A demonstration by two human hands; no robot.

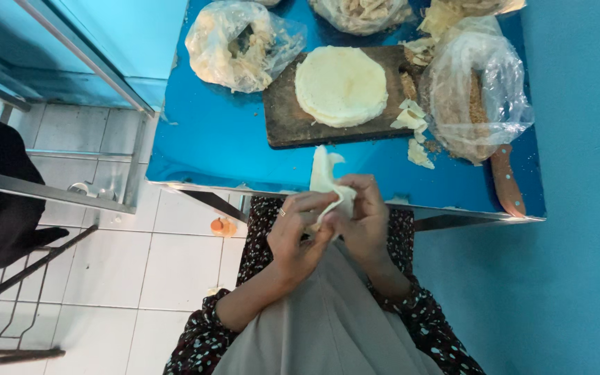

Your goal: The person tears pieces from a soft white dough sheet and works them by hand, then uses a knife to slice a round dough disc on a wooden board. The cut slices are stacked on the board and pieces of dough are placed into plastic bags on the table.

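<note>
Pinching one thin dough sheet [328,182] between both hands at the table edge: left hand [298,232] and right hand [366,219] closed on its lower end, top sticking up. One round wrapper stack [341,85] on one wooden cutting board [286,118]. Three plastic bags [477,87] on blue table [210,146]. One knife handle [507,180] at right.

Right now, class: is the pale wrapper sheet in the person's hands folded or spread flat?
Folded. Both hands, left hand and right hand, pinch the wrapper sheet into a bunched shape; only its top corner stands free.
</note>
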